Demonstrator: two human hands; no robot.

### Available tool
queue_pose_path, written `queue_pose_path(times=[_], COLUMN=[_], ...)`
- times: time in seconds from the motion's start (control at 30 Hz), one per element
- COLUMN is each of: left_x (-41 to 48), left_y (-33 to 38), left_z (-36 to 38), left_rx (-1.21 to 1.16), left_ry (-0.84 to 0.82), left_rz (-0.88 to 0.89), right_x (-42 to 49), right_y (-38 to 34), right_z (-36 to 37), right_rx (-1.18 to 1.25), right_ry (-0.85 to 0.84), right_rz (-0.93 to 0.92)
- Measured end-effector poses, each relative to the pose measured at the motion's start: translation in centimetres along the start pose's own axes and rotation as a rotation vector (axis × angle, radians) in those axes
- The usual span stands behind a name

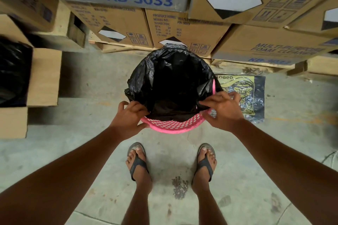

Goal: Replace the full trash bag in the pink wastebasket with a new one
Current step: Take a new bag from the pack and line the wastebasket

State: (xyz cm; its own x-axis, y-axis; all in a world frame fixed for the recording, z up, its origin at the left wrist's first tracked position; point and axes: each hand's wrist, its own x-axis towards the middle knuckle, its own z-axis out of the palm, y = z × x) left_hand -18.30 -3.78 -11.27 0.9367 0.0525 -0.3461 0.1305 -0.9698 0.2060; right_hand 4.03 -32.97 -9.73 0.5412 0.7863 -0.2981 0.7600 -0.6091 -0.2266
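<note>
Two bare forearms, two sandalled feet [139, 162] on concrete floor [247, 160] | left hand [130, 117] and right hand [224, 108] each pinching the near edge of one black trash bag [170, 82] | between the grips: one pink wastebasket [173, 126], bag lining it, mouth open | just beyond right grip: one packet of bags [243, 93] flat on floor | beyond: stacked cardboard boxes [182, 31].

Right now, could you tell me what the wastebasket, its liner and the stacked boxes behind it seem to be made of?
The pink wastebasket looks like moulded plastic, judging by its smooth latticed wall. The black liner seems thin glossy plastic film: it crinkles and catches light. The boxes appear to be matte brown cardboard with blue print.
</note>
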Motion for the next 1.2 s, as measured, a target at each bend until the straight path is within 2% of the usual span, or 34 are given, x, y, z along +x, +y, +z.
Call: queue_pose_path(times=[0.07,0.2,0.33,0.43,0.5,0.63,0.87,1.2], left_x=[-0.3,-0.4,-0.9,-1.3,-1.6,-1.9,-2.7,-5.2], left_y=[0.2,0.5,0.8,0.8,0.7,1.5,2.1,3.3], left_z=[0.2,0.7,1.1,1.4,1.8,2.0,2.0,5.5], left_rx=[-0.015,0.015,0.076,0.043,-0.070,-0.139,-0.240,-0.465], left_ry=[0.027,0.120,0.207,0.177,0.112,0.037,0.111,0.125], left_rz=[0.032,0.096,0.161,0.176,0.159,0.166,0.135,0.074], right_x=[-0.6,-0.7,-0.9,-1.4,-2.0,-3.1,-4.7,-8.3], right_y=[-0.1,-0.4,-1.0,-1.0,-0.8,-0.6,-1.5,-2.5], right_z=[0.3,0.8,0.8,1.1,1.5,2.8,3.2,3.8], right_rx=[-0.043,-0.067,-0.119,-0.098,-0.097,-0.145,-0.119,-0.067], right_ry=[-0.019,0.034,0.088,0.117,0.063,0.018,0.193,-0.134], right_rz=[-0.076,-0.094,-0.212,-0.325,-0.362,-0.356,-0.177,-0.169])
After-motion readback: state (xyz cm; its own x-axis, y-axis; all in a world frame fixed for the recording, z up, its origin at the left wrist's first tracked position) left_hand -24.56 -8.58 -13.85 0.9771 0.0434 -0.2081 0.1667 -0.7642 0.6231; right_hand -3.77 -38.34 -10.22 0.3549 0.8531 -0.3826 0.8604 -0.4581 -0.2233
